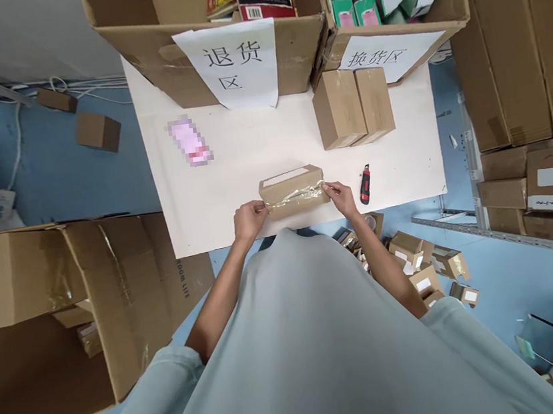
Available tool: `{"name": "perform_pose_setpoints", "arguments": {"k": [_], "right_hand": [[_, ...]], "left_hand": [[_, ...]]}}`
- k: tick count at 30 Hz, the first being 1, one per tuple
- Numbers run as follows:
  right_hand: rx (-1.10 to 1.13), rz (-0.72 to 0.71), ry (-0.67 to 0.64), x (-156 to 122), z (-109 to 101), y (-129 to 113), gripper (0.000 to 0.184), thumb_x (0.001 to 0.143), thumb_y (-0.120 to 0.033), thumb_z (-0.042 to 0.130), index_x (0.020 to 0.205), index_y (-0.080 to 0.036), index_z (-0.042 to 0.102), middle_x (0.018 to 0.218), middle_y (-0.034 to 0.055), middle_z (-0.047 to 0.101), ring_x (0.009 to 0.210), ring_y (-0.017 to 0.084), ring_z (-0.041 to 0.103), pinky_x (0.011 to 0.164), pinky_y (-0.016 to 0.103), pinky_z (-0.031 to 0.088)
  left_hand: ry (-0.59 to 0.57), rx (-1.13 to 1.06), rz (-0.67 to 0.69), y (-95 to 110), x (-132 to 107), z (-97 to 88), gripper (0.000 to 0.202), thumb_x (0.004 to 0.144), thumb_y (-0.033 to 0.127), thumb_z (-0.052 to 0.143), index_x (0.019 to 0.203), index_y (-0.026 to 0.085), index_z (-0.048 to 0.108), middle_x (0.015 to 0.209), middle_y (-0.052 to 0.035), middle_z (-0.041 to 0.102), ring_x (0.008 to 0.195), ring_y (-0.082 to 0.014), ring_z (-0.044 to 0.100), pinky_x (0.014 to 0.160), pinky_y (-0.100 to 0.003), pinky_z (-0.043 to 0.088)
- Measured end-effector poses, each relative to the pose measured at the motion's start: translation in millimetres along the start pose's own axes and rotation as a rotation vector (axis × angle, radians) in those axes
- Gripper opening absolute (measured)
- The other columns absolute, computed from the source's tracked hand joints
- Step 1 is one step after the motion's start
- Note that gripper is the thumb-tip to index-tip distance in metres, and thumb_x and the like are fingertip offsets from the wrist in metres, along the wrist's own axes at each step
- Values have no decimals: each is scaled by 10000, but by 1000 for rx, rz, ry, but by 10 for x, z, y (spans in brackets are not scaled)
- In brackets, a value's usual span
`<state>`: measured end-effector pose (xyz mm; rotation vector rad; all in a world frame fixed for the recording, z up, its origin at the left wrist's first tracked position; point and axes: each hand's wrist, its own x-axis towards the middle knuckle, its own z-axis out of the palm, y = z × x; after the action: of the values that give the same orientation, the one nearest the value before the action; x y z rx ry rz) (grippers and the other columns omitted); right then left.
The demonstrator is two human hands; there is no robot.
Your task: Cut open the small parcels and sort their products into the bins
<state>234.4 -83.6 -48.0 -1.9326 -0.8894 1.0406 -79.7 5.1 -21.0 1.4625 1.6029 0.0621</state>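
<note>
A small brown cardboard box point(296, 202) lies on the white table in front of me, with shiny clear tape along it and a white label on its far side. My left hand point(250, 219) grips its left end between thumb and fingers. At the opposite end, my right hand point(340, 198) pinches the right edge near the tape. A red and black box cutter point(365, 184) lies just right of my right hand, touched by neither hand.
Two cardboard boxes point(352, 107) stand on the white table point(248, 140). Behind them are a large carton point(148, 61) of books and another carton point(448, 4) of green boxes, both with paper signs. A pixelated pink item point(190, 140) lies left. Parcels point(423, 276) cover the floor at right.
</note>
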Motion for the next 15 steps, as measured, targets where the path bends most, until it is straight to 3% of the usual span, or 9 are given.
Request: {"name": "perform_pose_setpoints", "arguments": {"k": [6, 10, 15], "right_hand": [[-19, 21, 99, -550, 66, 184, 769, 900, -905, 671, 1104, -192, 875, 1293, 182, 852, 1228, 329, 774, 1127, 504, 619], [-80, -14, 138, -731, 138, 159, 774, 978, -894, 562, 1101, -196, 873, 1299, 194, 842, 1254, 333, 761, 1111, 499, 619], [-121, -36, 177, -814, 164, 88, 741, 1019, -864, 553, 1118, -206, 878, 1291, 190, 849, 1255, 350, 767, 1100, 512, 620]], "left_hand": [[-85, -43, 23, -202, -305, 89, 206, 954, 357, 807, 1110, 259, 898, 1173, -70, 901, 1127, -333, 844, 987, -396, 620], [-78, -1, 67, -201, -310, 70, 240, 1003, 337, 730, 1160, 282, 903, 1136, -48, 905, 1133, -331, 842, 975, -385, 609], [-112, -16, 113, -210, -250, -25, 251, 1004, 355, 725, 1165, 298, 909, 1224, -26, 897, 1183, -331, 837, 993, -380, 607]]}}
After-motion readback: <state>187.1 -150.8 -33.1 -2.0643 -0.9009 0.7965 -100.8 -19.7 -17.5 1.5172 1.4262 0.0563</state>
